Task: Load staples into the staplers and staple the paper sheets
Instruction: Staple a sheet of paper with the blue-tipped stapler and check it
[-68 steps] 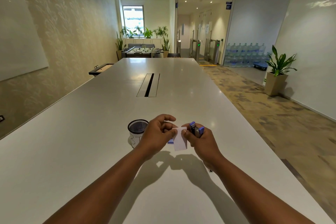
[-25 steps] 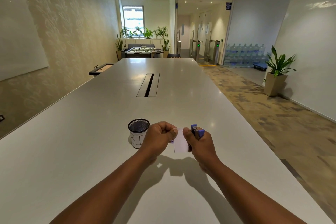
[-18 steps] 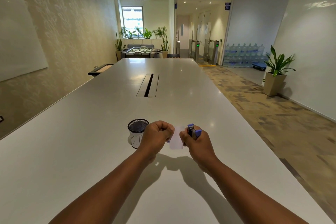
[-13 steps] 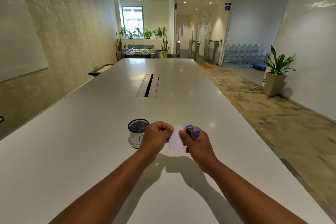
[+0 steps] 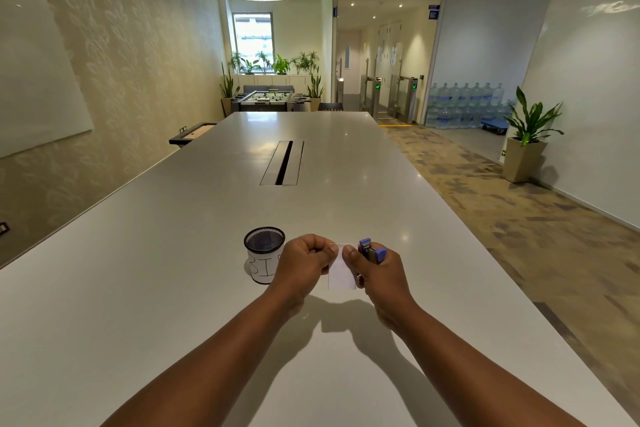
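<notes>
A small white paper sheet (image 5: 341, 273) hangs between my two hands above the long white table (image 5: 173, 288). My left hand (image 5: 304, 262) pinches the sheet's upper left edge with curled fingers. My right hand (image 5: 379, 270) grips a small blue stapler (image 5: 370, 251), whose blue ends and metal middle stick out above the fist, and its thumb presses on the sheet's upper right edge. I cannot see whether the sheet sits inside the stapler's jaws.
A black mesh cup (image 5: 264, 257) with a white label marked "BIN" stands just left of my left hand. A cable slot (image 5: 282, 163) runs along the table's middle. The table's right edge drops to patterned carpet.
Both hands shifted slightly left and closer together with the sheet and stapler. A bluish object seen behind the sheet at first is now hidden.
</notes>
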### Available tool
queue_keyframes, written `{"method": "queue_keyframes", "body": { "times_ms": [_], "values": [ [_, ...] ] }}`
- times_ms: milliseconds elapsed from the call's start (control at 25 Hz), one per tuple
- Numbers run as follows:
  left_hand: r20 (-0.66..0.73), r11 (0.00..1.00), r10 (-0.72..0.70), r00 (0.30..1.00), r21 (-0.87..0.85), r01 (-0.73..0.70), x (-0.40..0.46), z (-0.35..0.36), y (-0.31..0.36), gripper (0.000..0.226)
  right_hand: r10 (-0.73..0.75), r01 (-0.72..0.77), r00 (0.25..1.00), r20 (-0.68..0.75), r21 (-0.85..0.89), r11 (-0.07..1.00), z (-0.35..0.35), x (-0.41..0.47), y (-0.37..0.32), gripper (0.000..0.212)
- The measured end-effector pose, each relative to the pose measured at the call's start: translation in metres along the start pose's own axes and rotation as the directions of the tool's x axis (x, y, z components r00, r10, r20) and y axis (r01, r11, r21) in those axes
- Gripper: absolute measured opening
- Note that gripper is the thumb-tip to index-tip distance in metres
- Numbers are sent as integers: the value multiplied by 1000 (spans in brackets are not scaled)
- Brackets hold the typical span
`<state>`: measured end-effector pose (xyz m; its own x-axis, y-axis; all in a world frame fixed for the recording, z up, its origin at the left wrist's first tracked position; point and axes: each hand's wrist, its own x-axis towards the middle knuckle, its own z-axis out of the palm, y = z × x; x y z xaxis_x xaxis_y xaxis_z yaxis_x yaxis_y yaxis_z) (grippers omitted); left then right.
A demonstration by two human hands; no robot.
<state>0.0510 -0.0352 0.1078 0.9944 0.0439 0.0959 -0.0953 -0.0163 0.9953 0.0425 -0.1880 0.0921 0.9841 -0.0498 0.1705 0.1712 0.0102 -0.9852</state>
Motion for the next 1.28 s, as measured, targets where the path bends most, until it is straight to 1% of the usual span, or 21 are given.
{"method": "queue_keyframes", "body": {
  "times_ms": [40,120,200,280,400,560,720,840,960,1000,1160,1280],
  "values": [
    [-5,1000,-7,1000,-1,7,0,0,0,12,4,-4,1000,1,0,1000,0,0,1,37],
    [-12,1000,-5,1000,-2,5,0,1,-1,13,21,-21,1000,-1,16,1000,1,0,3,34],
    [-15,1000,18,1000,16,-18,0,0,1,14,39,-39,999,-4,31,999,-1,0,3,29],
    [-9,999,34,999,31,-34,-1,1,3,14,42,-42,999,-8,28,999,-3,0,5,31],
    [-15,1000,5,1000,-1,-5,-1,4,3,14,42,-41,999,-24,25,999,-2,0,6,32],
    [-62,999,-32,998,-34,30,0,1,2,16,32,-32,999,29,10,999,-4,-2,3,20],
    [-100,998,-46,994,-40,42,1,-1,1,16,25,-20,998,60,-77,997,-7,-4,3,26],
    [-106,998,-52,993,-36,48,1,-3,-2,14,-6,13,997,73,-94,995,-4,-6,0,30],
    [-69,998,-42,997,-44,39,0,-3,-3,12,9,-2,991,133,-48,999,-3,-6,-3,23],
    [-64,998,-38,997,-50,34,0,-3,-2,12,21,-17,991,129,-34,999,-3,-6,-4,20],
    [-78,993,-43,996,-116,34,0,2,-1,13,68,-68,997,29,-3,998,-4,-1,-1,29],
    [-75,992,-71,995,-111,63,2,2,-2,12,75,-76,997,6,8,997,-2,-3,0,26]
  ]
}}
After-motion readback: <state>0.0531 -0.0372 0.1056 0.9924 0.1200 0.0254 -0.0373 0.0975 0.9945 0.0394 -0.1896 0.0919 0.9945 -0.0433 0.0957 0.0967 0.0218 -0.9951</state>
